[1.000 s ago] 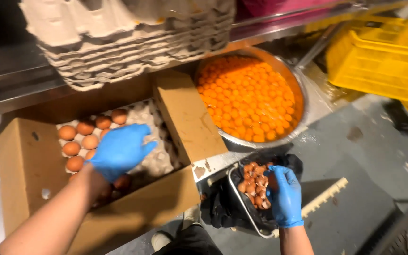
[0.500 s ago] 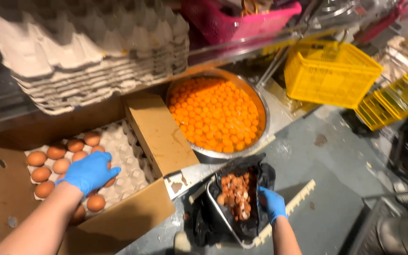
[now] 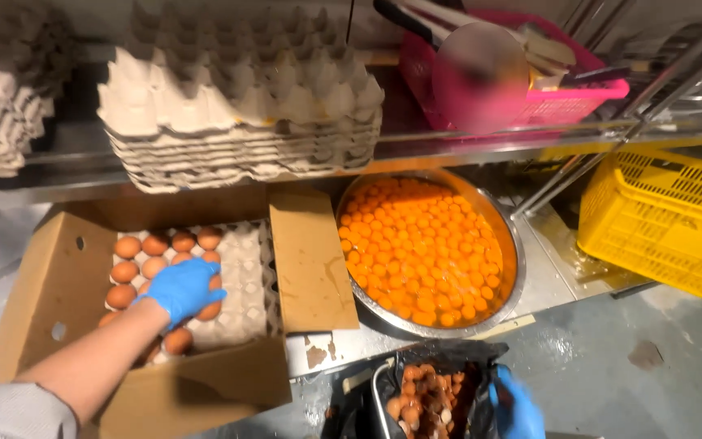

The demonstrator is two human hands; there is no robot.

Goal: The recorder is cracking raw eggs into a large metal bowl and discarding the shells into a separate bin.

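Since the earlier frames the view has tilted upward, so the shelf now fills the top of the picture and the lower hand has slid to the bottom edge; the left hand (image 3: 179, 289) has stayed over the eggs throughout. This hand, in a blue glove, reaches into the open cardboard box (image 3: 58, 284) and lies with fingers curled over brown eggs (image 3: 152, 252) seated in a grey pulp tray (image 3: 245, 272); whether it has closed on one egg cannot be told. The right hand (image 3: 516, 406), also gloved in blue, is cut off by the lower frame edge and rests against the rim of a bin lined with a black bag (image 3: 440, 358), which holds broken eggshells (image 3: 426, 397); its grip cannot be told. The two hands are well apart. Just right of the box flap, a wide metal bowl (image 3: 513, 252) sits on the steel surface, filled with orange yolks (image 3: 420, 252). On the shelf above stand stacked empty egg trays (image 3: 237, 122) and a pink basket (image 3: 554, 89). A yellow crate (image 3: 668, 219) stands at the right.
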